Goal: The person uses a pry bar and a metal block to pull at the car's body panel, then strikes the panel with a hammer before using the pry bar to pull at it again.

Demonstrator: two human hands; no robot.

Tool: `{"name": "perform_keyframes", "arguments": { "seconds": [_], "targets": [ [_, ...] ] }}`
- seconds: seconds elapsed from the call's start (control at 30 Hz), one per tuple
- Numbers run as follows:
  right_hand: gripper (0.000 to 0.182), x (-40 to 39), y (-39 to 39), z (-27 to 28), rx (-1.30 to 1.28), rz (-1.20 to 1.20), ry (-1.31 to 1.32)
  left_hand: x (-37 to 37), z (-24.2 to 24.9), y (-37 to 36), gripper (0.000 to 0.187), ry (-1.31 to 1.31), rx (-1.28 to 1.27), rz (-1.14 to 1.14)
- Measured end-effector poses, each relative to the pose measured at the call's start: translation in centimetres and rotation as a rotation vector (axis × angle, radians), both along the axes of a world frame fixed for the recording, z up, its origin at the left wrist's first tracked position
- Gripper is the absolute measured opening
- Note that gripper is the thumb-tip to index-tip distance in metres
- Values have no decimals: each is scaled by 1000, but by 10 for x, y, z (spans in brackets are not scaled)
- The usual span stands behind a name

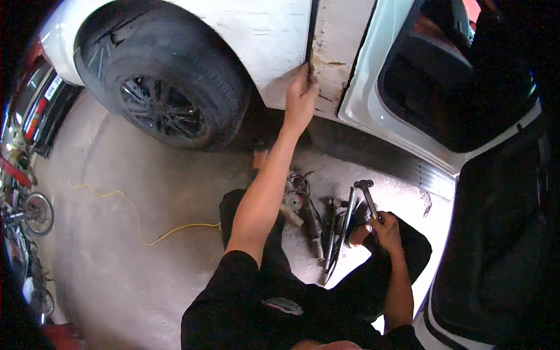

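My left hand (301, 100) reaches up to the white body panel (265, 41) of a vehicle. Its fingers are drawn together at the dark vertical seam (311, 35) beside the rear wheel arch; a small dark thing may sit between them, but I cannot make it out. Right of the seam, the panel strip (331, 70) is scraped, with brownish rust marks. Low on the right, by my knee, my right hand (386, 231) is closed around the handle of a hammer (365, 188), its head pointing up and away from me.
A black wheel (169, 87) fills the upper left. An open door (496, 233) stands at right, above a dark sill (402, 160). Several tools (332, 233), including a power tool (296, 198), lie on the concrete floor. A yellow cord (137, 216) runs left. Motorbikes (38, 213) stand at far left.
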State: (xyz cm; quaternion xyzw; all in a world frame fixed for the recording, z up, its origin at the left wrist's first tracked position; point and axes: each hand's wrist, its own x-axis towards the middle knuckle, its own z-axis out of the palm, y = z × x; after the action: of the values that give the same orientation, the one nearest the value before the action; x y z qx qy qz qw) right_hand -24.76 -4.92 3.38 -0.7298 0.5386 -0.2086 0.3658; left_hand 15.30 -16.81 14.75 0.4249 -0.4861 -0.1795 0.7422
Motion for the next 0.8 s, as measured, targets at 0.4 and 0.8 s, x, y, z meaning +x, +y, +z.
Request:
{"name": "perform_keyframes", "arguments": {
  "seconds": [0.4,0.8],
  "targets": [
    [33,-9,5,-6,-55,37,21,-6,-5,0,42,166,-55,-68],
    [30,15,13,12,127,95,54,-6,-11,-11,58,92,-64,-136]
  ]
}}
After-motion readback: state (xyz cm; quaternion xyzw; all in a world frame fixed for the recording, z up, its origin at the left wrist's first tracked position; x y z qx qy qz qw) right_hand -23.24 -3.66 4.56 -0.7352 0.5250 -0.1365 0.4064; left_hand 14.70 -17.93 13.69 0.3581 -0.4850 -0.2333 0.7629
